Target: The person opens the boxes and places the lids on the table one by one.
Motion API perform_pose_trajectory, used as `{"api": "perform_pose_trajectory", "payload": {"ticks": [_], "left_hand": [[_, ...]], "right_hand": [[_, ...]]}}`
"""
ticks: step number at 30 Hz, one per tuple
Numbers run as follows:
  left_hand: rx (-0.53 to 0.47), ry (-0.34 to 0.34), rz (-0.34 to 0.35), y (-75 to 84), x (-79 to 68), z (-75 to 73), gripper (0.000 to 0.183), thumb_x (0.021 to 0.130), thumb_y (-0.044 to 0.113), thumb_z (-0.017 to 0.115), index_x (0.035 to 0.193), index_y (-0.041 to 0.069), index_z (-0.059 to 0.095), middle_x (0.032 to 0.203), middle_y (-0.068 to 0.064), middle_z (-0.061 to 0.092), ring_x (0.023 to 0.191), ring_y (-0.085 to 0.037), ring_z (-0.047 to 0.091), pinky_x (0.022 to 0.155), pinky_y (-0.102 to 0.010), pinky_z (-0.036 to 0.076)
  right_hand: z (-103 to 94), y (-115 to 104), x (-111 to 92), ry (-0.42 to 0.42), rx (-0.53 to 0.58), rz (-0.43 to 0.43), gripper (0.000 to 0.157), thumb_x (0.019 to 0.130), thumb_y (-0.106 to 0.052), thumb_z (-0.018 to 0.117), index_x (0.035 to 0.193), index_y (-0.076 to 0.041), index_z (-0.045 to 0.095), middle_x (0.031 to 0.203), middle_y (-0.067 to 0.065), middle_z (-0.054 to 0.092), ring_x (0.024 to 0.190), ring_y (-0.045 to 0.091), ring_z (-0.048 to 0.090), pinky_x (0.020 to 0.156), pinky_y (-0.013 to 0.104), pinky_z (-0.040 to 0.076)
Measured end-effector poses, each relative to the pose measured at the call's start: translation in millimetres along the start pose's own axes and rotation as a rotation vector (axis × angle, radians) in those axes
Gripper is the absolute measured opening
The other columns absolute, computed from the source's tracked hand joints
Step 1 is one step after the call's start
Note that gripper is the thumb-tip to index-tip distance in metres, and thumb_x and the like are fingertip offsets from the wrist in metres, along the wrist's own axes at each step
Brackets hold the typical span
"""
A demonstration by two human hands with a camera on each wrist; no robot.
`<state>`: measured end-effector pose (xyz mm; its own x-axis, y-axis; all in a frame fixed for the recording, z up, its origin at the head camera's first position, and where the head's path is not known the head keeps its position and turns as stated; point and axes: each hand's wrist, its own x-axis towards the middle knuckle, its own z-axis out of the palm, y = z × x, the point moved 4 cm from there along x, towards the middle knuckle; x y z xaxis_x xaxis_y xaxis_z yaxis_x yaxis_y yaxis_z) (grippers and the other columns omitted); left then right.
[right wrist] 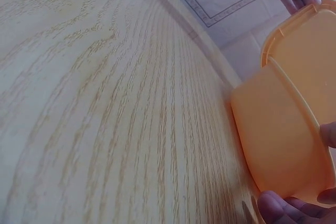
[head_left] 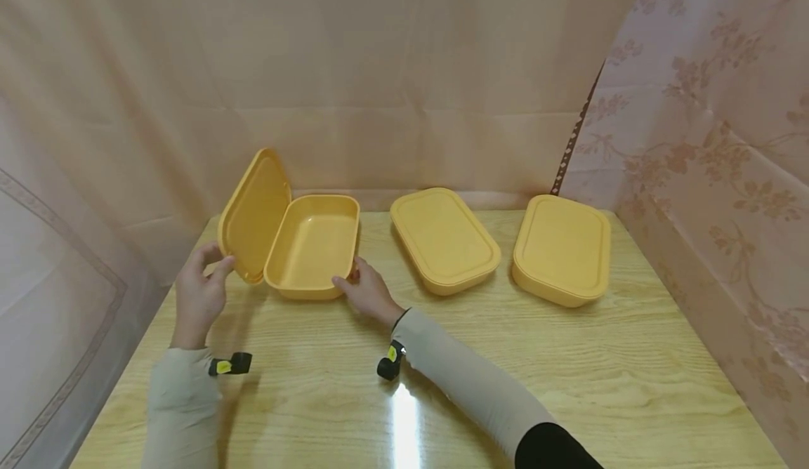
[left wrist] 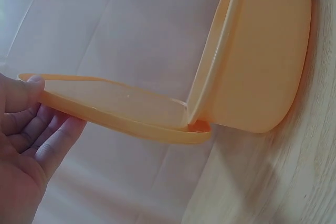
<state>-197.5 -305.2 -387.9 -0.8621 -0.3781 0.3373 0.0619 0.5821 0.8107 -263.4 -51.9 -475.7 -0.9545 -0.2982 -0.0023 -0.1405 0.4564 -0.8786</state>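
Note:
A yellow plastic food container (head_left: 314, 244) sits at the left of the table, its inside bare. Its lid (head_left: 255, 220) stands tilted up along the container's left side. My left hand (head_left: 201, 293) pinches the lid's outer edge, thumb on the inner face and fingers behind, as the left wrist view (left wrist: 31, 140) confirms. At the container's near right corner, my right hand (head_left: 369, 290) grips the wall, thumb at the rim. In the right wrist view, the fingers (right wrist: 286, 208) reach low on the container's side. Part of the right hand falls outside that view.
Two more yellow containers with lids on, a middle one (head_left: 445, 241) and a right one (head_left: 561, 250), stand on the wooden table (head_left: 329, 399). Beige cloth (head_left: 354, 69) hangs behind the table, and a floral cloth (head_left: 727, 174) hangs at the right.

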Motion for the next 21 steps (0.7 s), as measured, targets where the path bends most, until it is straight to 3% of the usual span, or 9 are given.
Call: {"api": "perform_pose_trajectory", "payload": {"ticks": [8, 16, 21], "left_hand": [[-0.023, 0.005, -0.056, -8.5, 1.6, -0.2, 0.029, 0.098, 0.014, 0.057, 0.121, -0.004, 0.058, 0.091, 0.024, 0.049, 0.093, 0.010, 0.047, 0.081, -0.010, 0.042], [-0.081, 0.001, -0.075, -16.6, 3.0, 2.0, 0.025, 0.098, 0.010, 0.057, 0.115, -0.008, 0.057, 0.087, 0.021, 0.050, 0.092, 0.009, 0.048, 0.100, -0.037, 0.042], [-0.090, -0.023, -0.106, -22.0, 4.3, 4.2, 0.024, 0.098, 0.011, 0.056, 0.115, -0.006, 0.057, 0.087, 0.019, 0.051, 0.092, 0.009, 0.049, 0.103, -0.039, 0.043]], "right_hand": [[-0.4, 0, 1, 0.008, 0.005, -0.007, 0.049, 0.096, -0.032, 0.061, 0.135, -0.006, 0.050, 0.110, 0.009, 0.063, 0.097, 0.018, 0.057, 0.084, 0.029, 0.048], [-0.7, -1, 0, 0.013, -0.008, 0.011, 0.049, 0.095, -0.033, 0.062, 0.134, -0.006, 0.050, 0.103, 0.009, 0.062, 0.093, 0.017, 0.055, 0.081, 0.028, 0.046], [-0.5, -1, -1, 0.011, -0.007, 0.012, 0.049, 0.095, -0.034, 0.061, 0.135, -0.006, 0.050, 0.104, 0.009, 0.062, 0.094, 0.018, 0.056, 0.083, 0.030, 0.047]]}}
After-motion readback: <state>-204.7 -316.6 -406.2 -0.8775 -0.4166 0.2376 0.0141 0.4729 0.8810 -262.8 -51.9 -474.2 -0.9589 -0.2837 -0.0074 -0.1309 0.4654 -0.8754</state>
